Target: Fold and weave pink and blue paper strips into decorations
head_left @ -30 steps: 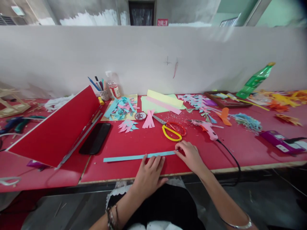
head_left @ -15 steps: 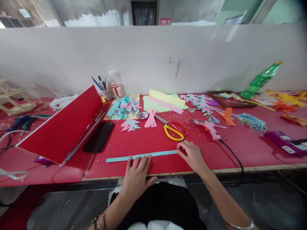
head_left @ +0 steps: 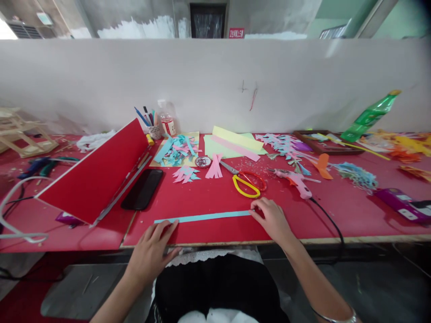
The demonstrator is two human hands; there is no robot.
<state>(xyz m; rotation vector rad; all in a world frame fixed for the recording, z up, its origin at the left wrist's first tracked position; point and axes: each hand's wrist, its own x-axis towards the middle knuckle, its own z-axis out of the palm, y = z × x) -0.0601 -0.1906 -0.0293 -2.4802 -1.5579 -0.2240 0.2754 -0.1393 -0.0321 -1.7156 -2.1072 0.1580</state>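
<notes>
I have the blue strip [head_left: 212, 217] lying across the table [head_left: 208, 235] near its front edge. My right hand [head_left: 271, 220] pinches its right end; my left hand [head_left: 150, 253] is loosely spread, thumb apart, fingers [head_left: 171, 229] resting near its left end.

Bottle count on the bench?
2: a clear bottle beside the pen cup, and a green bottle near the tray. More could be hidden behind the red board.
</notes>
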